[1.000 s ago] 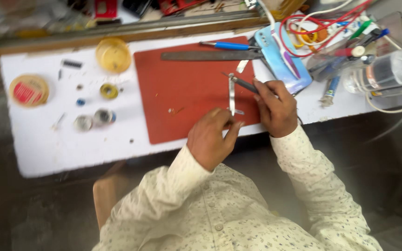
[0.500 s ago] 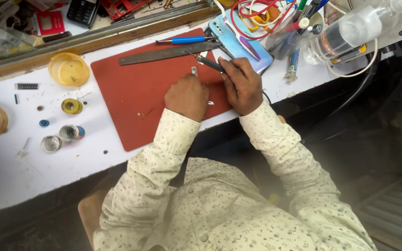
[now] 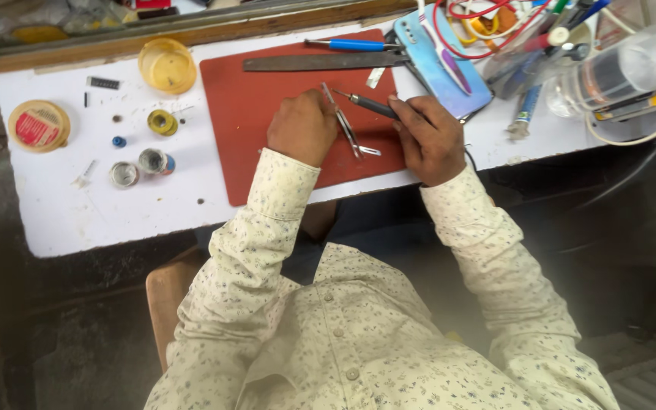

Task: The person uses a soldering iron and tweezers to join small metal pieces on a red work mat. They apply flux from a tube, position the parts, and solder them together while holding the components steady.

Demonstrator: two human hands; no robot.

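On the red mat [image 3: 256,99] my left hand [image 3: 301,125] grips metal tweezers [image 3: 345,129], whose tips lie on the mat near its front edge. My right hand [image 3: 427,137] holds a dark soldering iron [image 3: 366,105] with its thin tip pointing left, close to the tweezers. Whatever small part lies between the tools is too tiny to make out.
A long metal file [image 3: 316,62] and a blue-handled tool [image 3: 354,45] lie at the mat's far edge, next to a light-blue phone [image 3: 442,57]. Small tins [image 3: 138,168], a yellow dish [image 3: 166,67] and a round red-labelled tin [image 3: 38,126] sit left. Cables, pens and a clear bottle [image 3: 624,72] crowd the right.
The view has shifted, so the bench sits differently in frame. Both hands stay together on the mat; my left hand has gone from over the tweezers to their left side.
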